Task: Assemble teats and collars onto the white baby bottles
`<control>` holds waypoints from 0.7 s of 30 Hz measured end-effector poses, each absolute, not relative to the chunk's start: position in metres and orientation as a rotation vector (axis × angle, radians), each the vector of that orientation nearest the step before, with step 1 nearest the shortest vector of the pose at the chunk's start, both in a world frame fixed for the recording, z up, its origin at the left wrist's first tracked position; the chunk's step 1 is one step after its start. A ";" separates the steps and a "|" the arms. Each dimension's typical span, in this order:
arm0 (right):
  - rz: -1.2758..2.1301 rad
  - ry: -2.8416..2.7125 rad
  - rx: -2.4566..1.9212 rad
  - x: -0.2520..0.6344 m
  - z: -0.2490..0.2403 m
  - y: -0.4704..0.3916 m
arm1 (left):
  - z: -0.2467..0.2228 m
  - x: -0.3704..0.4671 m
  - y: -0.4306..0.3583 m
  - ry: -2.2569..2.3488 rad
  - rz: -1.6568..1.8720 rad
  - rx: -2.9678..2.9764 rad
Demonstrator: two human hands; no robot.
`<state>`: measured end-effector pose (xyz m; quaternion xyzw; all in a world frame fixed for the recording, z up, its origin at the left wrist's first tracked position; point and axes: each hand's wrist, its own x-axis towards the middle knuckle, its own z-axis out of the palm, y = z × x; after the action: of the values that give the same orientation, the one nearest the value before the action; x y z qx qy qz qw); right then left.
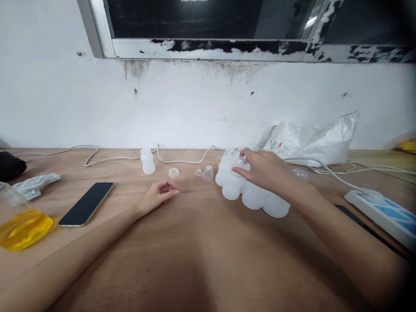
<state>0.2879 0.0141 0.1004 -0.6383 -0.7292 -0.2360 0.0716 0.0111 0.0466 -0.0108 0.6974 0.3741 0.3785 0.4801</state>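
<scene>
Several frosted white bottles [231, 189] stand in a tight cluster right of the middle of the table, clear tops on some of them. Over this cluster is my right hand [260, 167], its thumb and fingers closed about a clear cap [241, 161] at the top of one bottle. My left hand [159, 196] rests on the wood with loosely curled fingers and holds nothing. Beyond it lie a translucent ring [173, 173], a small clear piece [198, 172] and a clear dome-shaped cap [208, 173]. One white bottle [147, 162] stands apart at the back left.
A phone [87, 203] and a container of yellow liquid [24, 227] are at left, with white packets [37, 184] behind. A plastic bag [313, 138] leans on the wall at right, near a power strip [386, 212]. A white cable [182, 162] runs along the back.
</scene>
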 end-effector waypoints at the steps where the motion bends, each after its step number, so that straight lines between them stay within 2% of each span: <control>1: -0.718 -2.198 -1.900 0.289 0.100 0.014 | -0.011 0.011 0.047 0.913 0.924 1.705; 12: -0.881 -2.116 -1.608 0.276 0.104 0.000 | -0.006 0.011 0.042 0.958 0.919 1.946; 16: -0.635 -2.164 -1.250 0.248 0.091 -0.014 | -0.005 0.012 0.034 1.038 0.814 2.244; 19: -0.318 -2.406 -1.066 0.229 0.059 -0.017 | -0.005 0.011 0.028 0.988 0.795 2.522; 21: -0.164 -2.561 -1.043 0.224 0.032 -0.015 | -0.005 0.010 0.025 0.891 0.657 2.682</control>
<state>0.2236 -0.0154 0.0325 -0.3701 -0.9087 -0.0582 0.1844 0.0100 0.0254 -0.0048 0.9177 0.3048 0.2248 0.1197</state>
